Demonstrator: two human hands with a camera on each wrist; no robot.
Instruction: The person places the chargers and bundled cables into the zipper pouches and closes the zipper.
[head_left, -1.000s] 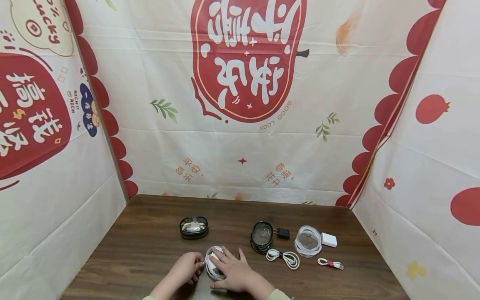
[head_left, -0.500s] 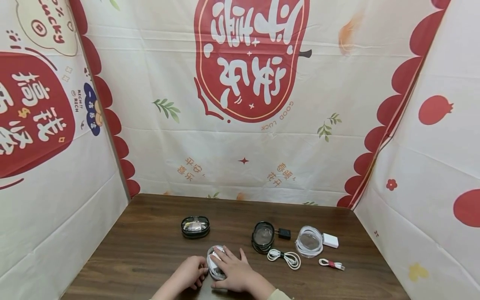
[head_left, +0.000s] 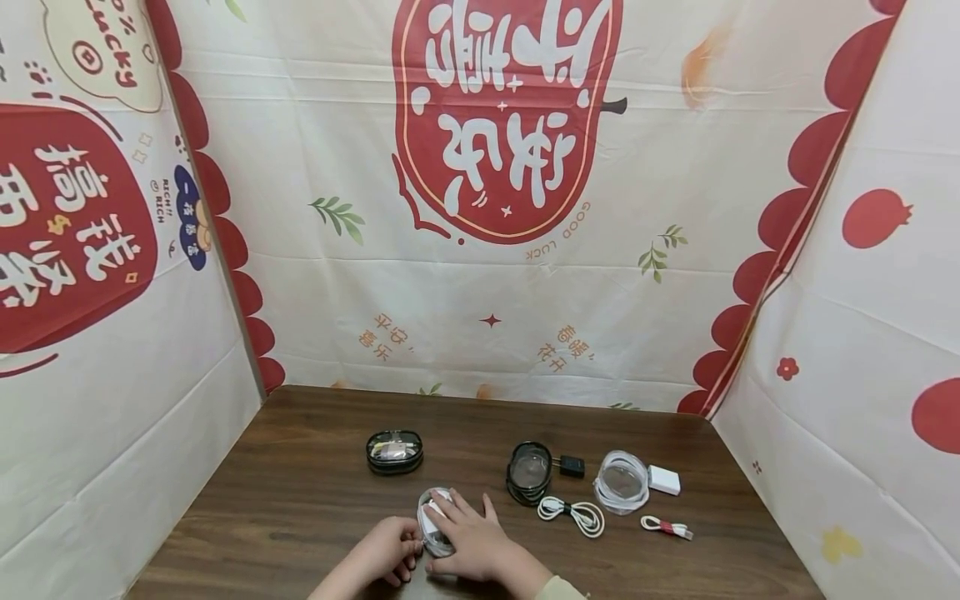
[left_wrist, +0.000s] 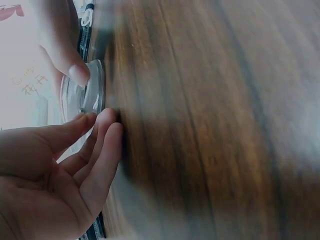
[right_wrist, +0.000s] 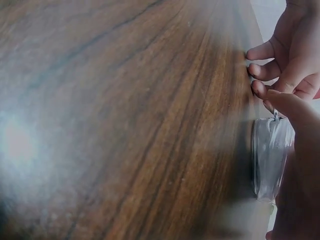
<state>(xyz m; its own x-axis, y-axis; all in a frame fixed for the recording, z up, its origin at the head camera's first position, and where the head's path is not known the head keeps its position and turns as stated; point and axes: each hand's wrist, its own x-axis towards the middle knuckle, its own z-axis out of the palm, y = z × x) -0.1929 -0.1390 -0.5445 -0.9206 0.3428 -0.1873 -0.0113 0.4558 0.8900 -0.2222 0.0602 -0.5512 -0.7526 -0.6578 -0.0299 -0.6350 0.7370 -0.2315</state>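
A clear oval zip pouch (head_left: 426, 546) with a pale rim lies on the wooden table, something white inside it. My right hand (head_left: 472, 540) rests on top of it with fingers spread, covering much of it; the thumb lies along its near side. At the pouch's left edge, my left hand (head_left: 393, 550) pinches the small zipper pull (right_wrist: 275, 115) between thumb and forefinger. From the left wrist, the left fingertips (left_wrist: 86, 119) are right at the zipped side wall, and the other fingers bend near the tabletop.
Behind sits a filled black-rimmed pouch (head_left: 394, 452). To the right are a black-rimmed pouch (head_left: 529, 473), a black plug (head_left: 572, 466), a bundled white cable (head_left: 577, 515), a white-rimmed pouch (head_left: 622, 483), a white charger (head_left: 664, 480) and a short red-banded cable (head_left: 666, 527). Cloth walls surround the table.
My left hand has slid along the pouch's left edge toward me, fingers on the zipper pull. The right hand stays on the pouch. The head view has shifted slightly.
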